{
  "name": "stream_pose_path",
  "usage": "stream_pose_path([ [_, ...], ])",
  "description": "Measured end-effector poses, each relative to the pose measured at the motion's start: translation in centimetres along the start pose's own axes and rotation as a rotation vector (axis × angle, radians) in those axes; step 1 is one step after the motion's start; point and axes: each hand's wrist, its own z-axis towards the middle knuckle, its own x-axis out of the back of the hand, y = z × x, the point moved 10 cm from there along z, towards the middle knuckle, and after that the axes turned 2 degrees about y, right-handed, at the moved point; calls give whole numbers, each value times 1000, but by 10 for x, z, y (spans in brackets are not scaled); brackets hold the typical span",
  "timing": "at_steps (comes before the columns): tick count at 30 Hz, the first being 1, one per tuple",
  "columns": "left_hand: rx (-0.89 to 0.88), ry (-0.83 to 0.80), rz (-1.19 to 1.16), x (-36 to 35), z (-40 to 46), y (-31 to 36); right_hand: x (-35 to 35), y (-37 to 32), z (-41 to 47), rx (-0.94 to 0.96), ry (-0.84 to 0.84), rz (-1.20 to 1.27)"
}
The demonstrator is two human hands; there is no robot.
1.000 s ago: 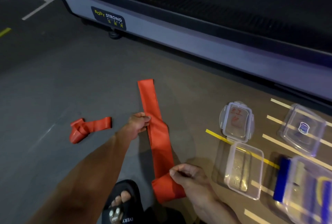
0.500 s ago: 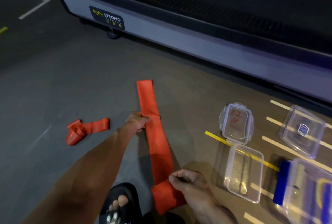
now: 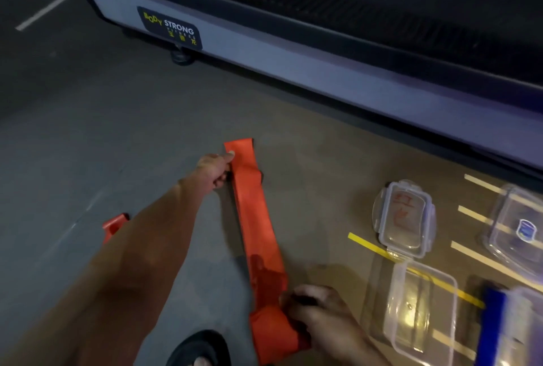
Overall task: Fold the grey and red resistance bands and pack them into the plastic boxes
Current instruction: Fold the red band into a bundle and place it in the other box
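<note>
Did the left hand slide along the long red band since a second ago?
Yes. The left hand has slid up the red band toward its far end, nearer the treadmill. Before, it held the band near the middle.

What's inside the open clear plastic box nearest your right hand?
The clear rectangular plastic box looks empty: only yellow floor tape shows through it. Its near end is partly out of view.

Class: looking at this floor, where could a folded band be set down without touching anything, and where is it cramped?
Free: floor between the long red band and the lid, and below the treadmill. Cramped: the boxes at right.
</note>
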Motion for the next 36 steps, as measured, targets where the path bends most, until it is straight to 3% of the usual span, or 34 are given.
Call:
stream_pose_path([
  [10, 15, -8, 133, -10, 33, 19, 16, -52, 43, 63, 156, 188],
  [15, 21, -17, -8, -9, 38, 22, 17, -78, 67, 58, 211, 297],
  [26, -79, 10, -256, 0, 51, 44, 9, -116, 108, 55, 160, 261],
  [31, -155, 55, -264, 6, 55, 51, 4, -102, 105, 23, 115, 256],
  [36, -221, 54, -419, 5, 58, 68, 7, -74, 94, -1, 135, 166],
])
